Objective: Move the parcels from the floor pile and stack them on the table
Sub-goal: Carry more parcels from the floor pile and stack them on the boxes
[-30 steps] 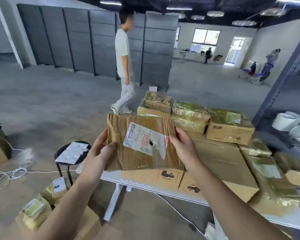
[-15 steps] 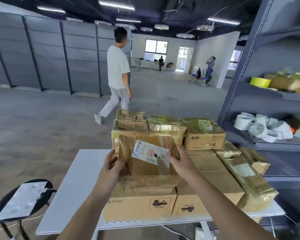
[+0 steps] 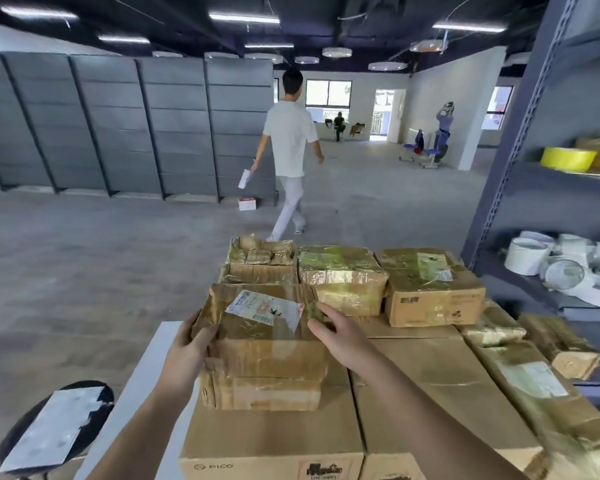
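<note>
A crumpled brown parcel (image 3: 264, 351) with a white shipping label lies flat on a large PICO carton (image 3: 271, 441) on the white table (image 3: 146, 375). My left hand (image 3: 184, 355) grips the parcel's left edge. Fingers straight, my right hand (image 3: 340, 337) touches its far right corner. A second large carton (image 3: 440, 393) sits beside the first. Behind the parcel stand three taped parcels in a row: left (image 3: 260, 261), middle (image 3: 340, 275), right (image 3: 430, 285). Flat taped parcels (image 3: 534, 386) lie along the table's right side.
A black stool (image 3: 94, 400) carrying a white sheet stands at the lower left. A grey shelving rack (image 3: 520, 161) with white tape rolls (image 3: 527, 254) rises on the right. A person (image 3: 288, 150) walks away across the grey floor beyond the table, past a small white box (image 3: 246, 203).
The labelled parcel went from held upright to lying flat on the carton. My right hand's fingers have straightened off its edge. The person has walked farther away.
</note>
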Motion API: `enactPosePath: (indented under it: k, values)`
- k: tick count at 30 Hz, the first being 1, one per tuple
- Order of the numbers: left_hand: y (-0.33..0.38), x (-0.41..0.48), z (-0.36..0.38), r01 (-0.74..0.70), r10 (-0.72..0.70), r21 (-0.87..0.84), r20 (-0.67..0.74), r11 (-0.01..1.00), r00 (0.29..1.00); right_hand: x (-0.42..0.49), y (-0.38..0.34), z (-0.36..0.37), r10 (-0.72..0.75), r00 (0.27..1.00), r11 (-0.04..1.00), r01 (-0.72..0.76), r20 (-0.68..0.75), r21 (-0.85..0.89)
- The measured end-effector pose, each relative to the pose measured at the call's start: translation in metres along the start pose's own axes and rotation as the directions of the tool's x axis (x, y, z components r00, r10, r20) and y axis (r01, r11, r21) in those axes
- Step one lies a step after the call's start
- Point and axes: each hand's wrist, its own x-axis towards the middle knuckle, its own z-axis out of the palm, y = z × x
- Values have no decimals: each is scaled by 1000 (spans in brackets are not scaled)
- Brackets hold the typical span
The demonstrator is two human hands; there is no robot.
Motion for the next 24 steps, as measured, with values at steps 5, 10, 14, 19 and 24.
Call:
enactPosePath:
  k: [5,10,14,19,24]
  values:
    - [3,17,1,30,-32,-20,-122,999,992,43,4,-18,-31,999,999,31,-6,32]
    - [3,37,-12,145,-144,14,-61,989,988,71,11,-24,32,991,999,-30,131,-22]
    - [10,43,-17,159,-163,63,59,985,985,79,7,-34,59,971,964,-115,231,240]
    - [10,44,-30,181,-174,-40,152,983,973,70,-11,-51,28,922,909,-184,386,373]
    - [2,48,-46,212,-180,-163,193,964,965,60,-21,-35,-5,958,969,-67,287,239]
